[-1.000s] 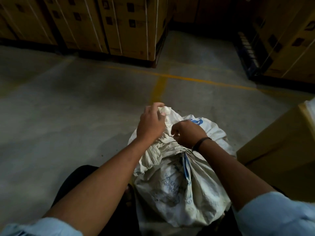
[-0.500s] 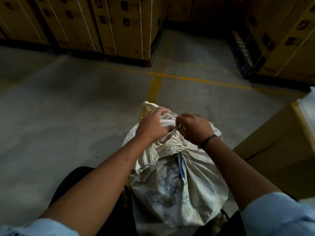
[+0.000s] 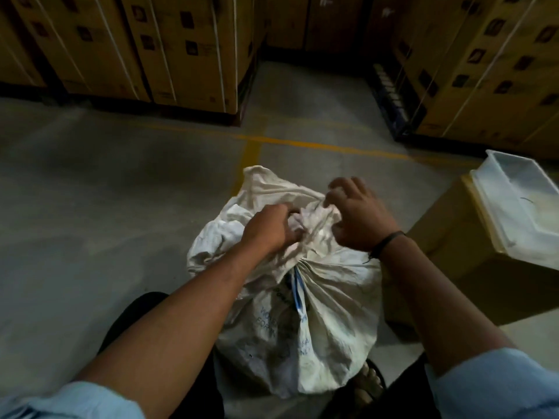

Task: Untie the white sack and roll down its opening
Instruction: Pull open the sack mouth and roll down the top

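The crumpled white sack, neck gathered, has its top gripped by the left hand and pinched by the right hand, beside a cardboard box bearing a tub.

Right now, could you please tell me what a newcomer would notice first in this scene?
A white sack stands at centre, its neck bunched, the left hand gripping the fabric and the right hand pinching it. At right, a clear plastic tub sits on a cardboard box; strapped cartons line the back.
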The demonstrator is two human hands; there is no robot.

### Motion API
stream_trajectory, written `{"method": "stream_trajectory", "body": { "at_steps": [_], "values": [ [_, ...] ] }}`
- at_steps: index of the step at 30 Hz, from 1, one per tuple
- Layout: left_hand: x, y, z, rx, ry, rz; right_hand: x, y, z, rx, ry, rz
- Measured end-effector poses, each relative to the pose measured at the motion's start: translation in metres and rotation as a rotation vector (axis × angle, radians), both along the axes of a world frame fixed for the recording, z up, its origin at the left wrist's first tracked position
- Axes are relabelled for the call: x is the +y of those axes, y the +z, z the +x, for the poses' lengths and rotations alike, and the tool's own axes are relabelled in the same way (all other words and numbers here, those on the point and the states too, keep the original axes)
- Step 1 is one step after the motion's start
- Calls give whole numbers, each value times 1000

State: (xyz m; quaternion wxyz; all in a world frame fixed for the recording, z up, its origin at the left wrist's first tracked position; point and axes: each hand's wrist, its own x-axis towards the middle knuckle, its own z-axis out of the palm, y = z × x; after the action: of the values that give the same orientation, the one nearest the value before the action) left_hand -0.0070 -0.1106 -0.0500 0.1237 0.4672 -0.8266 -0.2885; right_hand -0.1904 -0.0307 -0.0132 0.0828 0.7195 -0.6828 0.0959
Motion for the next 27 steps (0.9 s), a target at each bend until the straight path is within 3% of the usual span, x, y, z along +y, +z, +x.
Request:
{"method": "stream_trajectory", "body": {
  "at_steps": [2,4,6,13,17,21,23,27],
  "values": [
    [9,3,-14,63,-2,-20,7,-2,12,-30,157,133],
    [15,8,-23,238,11,-9,12,-6,18,-66,207,185],
    [19,10,-28,320,-86,57,14,-5,11,-60,138,177],
    [22,13,-25,277,-409,277,27,1,-23,70,-76,129],
    [9,9,-11,-47,-391,64,33,8,-42,-11,-243,-36],
    [9,14,-8,-115,-303,-127,45,15,-44,30,-281,-266],
    [16,21,-12,-82,-253,-368,46,24,-42,52,-281,-206],
    [40,17,-31,63,-290,-658,55,25,-15,270,-266,190]
  ]
}}
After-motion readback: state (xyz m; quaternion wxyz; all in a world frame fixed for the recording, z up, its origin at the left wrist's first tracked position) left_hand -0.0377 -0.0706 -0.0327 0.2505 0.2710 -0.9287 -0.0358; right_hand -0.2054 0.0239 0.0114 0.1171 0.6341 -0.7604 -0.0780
